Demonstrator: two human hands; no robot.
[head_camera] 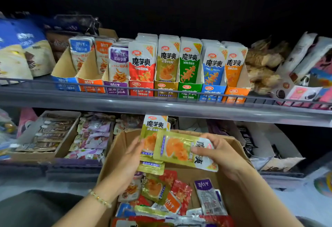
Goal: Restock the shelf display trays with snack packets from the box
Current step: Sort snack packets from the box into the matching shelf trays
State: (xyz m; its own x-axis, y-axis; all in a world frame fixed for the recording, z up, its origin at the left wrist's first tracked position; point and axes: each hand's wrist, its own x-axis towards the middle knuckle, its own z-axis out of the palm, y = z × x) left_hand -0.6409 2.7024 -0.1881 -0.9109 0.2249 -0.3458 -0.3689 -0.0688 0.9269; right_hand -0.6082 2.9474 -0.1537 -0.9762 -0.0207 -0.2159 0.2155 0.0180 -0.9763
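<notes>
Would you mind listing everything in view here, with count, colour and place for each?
display trays: eight, blue, orange, purple, red, gold, green, blue, orange, side by side on the upper shelf
cardboard box: one, brown, under the hands
loose packets: many, mixed colours, inside the box
upright gold packets: a few, count unclear, above the box
sideways gold packet: one, in front of them
brown carton: one, lower shelf, left, holding dark packets
blue-and-white bags: at least two, upper shelf, far left
bracelet: one, pale beads, left wrist
left hand: holds the upright gold packets
right hand: pinches the sideways gold packet
</notes>
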